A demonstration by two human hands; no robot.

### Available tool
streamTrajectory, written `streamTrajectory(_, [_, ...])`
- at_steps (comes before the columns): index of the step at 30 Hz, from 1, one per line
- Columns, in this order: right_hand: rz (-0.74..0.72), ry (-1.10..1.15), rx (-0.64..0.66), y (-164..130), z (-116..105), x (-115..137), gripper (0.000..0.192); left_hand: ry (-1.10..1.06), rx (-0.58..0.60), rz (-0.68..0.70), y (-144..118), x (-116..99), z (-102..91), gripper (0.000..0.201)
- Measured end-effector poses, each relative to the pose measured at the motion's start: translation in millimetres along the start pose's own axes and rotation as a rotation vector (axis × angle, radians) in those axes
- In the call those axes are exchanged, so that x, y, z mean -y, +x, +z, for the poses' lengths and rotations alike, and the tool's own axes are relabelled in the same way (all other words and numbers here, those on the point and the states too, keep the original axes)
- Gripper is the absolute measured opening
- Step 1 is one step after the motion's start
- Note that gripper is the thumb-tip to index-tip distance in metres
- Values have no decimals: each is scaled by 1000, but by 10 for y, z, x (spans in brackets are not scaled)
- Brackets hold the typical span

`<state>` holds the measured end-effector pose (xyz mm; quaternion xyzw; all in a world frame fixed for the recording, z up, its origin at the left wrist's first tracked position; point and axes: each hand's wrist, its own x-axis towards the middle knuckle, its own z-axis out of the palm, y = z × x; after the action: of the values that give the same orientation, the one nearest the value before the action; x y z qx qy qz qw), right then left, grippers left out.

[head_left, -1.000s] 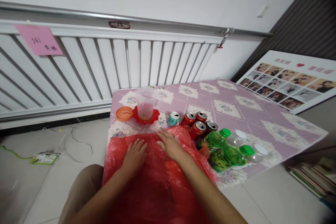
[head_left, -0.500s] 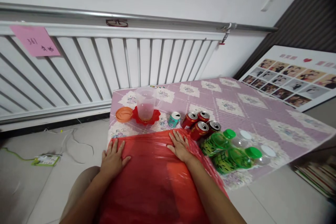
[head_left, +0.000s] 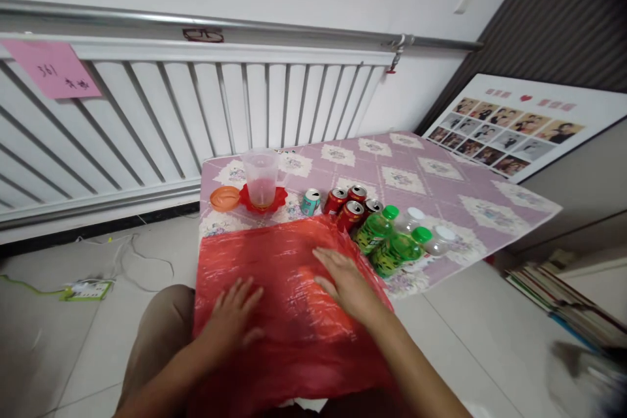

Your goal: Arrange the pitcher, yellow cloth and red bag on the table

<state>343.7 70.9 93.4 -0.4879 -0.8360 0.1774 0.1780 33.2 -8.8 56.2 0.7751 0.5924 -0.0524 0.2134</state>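
A red plastic bag (head_left: 274, 255) lies spread flat over the near edge of a small table (head_left: 441, 176) covered with a purple patterned cloth, and hangs down over my lap. My left hand (head_left: 232, 313) rests flat on the bag's lower left part, fingers apart. My right hand (head_left: 343, 281) lies palm down on the bag's right side, fingers spread. Just beyond the bag stand red cans (head_left: 350, 206), a teal can (head_left: 310, 201) and green bottles (head_left: 385, 241) lying beside clear white-capped bottles (head_left: 431, 238).
A clear cup (head_left: 260, 176) stands on a red saucer next to an orange lid (head_left: 224, 198). A white radiator (head_left: 196, 111) with a pink note lines the wall. A photo board (head_left: 514, 124) leans at right; books (head_left: 553, 294) and a power strip (head_left: 85, 289) lie on the floor.
Both hands have slid back toward me over the bag, from its far edge to its middle. The bag lies flatter. The view has pulled back and shifted.
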Motion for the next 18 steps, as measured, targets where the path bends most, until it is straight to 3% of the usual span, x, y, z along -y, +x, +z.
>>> streamTrajectory(2, [59,52,-116,-439,43,84,45,-29,149,45,-257,-241,5,89])
streamTrajectory(4, [237,92,-344,-868,130,104,45,-48,229,65,-433,-430,37,105])
streamTrajectory(7, [664,230,-698,-1399,271,127,50,-99,242,194,-486,-702,198,122])
streamTrajectory(9, [870,365,-838,-1635,347,190,49,-120,200,326,-400,-911,370,123])
streamTrajectory(11, [952,463,-852,-1792,415,278,46,-92,154,408,-268,-1121,523,113])
streamTrajectory(13, [950,500,-809,-1922,485,354,44,-66,101,402,-138,-1281,579,80])
streamTrajectory(15, [929,473,-804,-2070,557,393,42,-102,61,352,-39,-1354,506,53])
streamTrajectory(18, [862,350,-836,-2285,643,388,37,-352,-33,272,55,-1295,210,38])
